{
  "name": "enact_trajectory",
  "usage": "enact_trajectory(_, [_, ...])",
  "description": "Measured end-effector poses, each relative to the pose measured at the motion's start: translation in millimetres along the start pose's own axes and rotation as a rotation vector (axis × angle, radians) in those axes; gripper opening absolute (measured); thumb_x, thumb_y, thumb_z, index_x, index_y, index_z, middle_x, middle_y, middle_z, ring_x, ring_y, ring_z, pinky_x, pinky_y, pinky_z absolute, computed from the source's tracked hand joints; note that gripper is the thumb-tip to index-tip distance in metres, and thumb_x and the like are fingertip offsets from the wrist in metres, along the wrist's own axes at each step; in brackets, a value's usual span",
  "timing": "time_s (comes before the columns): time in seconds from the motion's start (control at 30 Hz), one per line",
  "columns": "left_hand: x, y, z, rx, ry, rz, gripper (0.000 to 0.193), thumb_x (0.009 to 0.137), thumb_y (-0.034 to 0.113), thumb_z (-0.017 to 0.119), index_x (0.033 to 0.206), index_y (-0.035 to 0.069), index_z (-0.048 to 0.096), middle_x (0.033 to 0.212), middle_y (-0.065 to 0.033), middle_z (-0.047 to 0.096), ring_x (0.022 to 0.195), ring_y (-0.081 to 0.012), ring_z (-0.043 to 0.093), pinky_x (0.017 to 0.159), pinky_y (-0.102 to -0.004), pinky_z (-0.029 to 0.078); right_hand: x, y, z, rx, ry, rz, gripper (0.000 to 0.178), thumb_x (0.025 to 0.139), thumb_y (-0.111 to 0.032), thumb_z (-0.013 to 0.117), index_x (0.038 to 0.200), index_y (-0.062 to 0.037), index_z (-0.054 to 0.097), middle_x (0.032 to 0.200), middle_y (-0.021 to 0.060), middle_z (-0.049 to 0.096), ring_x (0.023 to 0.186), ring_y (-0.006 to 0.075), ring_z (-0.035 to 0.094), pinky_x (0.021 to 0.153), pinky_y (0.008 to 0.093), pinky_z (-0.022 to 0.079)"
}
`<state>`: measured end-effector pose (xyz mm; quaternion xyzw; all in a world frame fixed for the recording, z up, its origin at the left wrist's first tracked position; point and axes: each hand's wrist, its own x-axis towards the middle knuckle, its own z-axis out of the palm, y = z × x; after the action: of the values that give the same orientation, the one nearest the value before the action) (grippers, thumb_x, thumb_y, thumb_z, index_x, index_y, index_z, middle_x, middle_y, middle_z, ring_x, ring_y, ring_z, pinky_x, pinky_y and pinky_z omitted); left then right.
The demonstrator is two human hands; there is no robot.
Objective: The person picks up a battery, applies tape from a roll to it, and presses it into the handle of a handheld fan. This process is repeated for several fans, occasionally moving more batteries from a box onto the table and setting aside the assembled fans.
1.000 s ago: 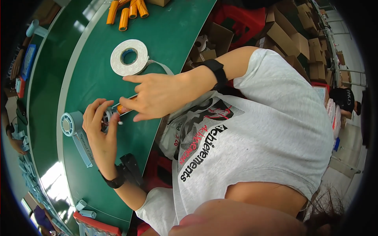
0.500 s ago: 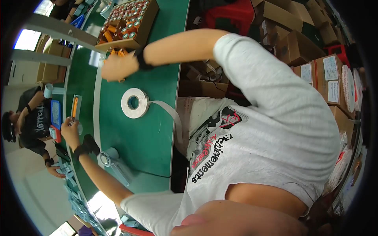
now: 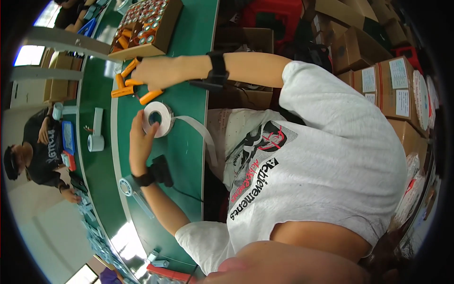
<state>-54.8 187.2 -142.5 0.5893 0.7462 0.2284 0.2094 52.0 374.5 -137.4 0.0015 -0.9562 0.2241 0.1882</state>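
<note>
My left hand (image 3: 140,142) grips the rim of a roll of white tape (image 3: 165,112), thumb over its face near the hole and fingers along the outer edge. A loose strip of tape (image 3: 201,128) runs off the roll past the table edge. Above it my right hand (image 3: 151,72) is bent down over several orange battery cells (image 3: 122,92) spread on the green table. One cell (image 3: 134,82) shows partly from under its fingers; the fingertips are mostly hidden. Another orange cell (image 3: 151,96) lies between this hand and the roll.
A cardboard box (image 3: 158,45) of upright cells stands beyond my right hand. A light-blue handheld device with a round head (image 3: 126,187) lies by my left forearm. A white device (image 3: 96,137) sits on the green strip opposite. A co-worker (image 3: 35,151) is across from me.
My left hand has come back from the white device across the table to the tape roll. The orange cells at my right hand, bunched together before, now lie spread apart.
</note>
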Motion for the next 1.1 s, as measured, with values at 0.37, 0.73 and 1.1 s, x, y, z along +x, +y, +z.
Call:
enact_trajectory(0.37, [-63,9,-21,-0.018,0.478,-0.103,0.031,0.065,-0.004,0.047,0.096,-0.003,0.052,0.089,-0.0091,0.055,0.075,-0.0161,0.054,0.067,-0.0242,0.043,17,-10,4,0.047,-0.529,0.342,0.019,0.065,-0.007,0.058,0.081,0.0020,0.058,0.074,0.0133,0.061,0.067,0.0269,0.062,0.055,0.0379,0.048])
enact_trajectory(0.73, [-69,18,1,-0.479,0.696,-0.117,0.032,0.066,-0.010,0.041,0.094,0.000,0.053,0.081,-0.0041,0.054,0.071,-0.0100,0.053,0.062,-0.0210,0.043,9,-16,-48,-0.308,-0.215,-0.070,0.017,0.066,-0.012,0.062,0.079,-0.0032,0.055,0.069,0.0109,0.059,0.061,0.0266,0.058,0.052,0.0370,0.045])
enact_trajectory(1.1, [-78,15,11,-0.770,1.124,-0.222,0.031,0.069,-0.008,0.044,0.098,0.000,0.053,0.088,-0.0072,0.056,0.077,-0.0151,0.055,0.064,-0.0257,0.047,-103,-94,20,1.016,-0.207,0.215,0.031,0.069,-0.027,0.073,0.065,-0.0015,0.056,0.054,-0.0009,0.049,0.051,0.0064,0.044,0.046,0.0250,0.034])
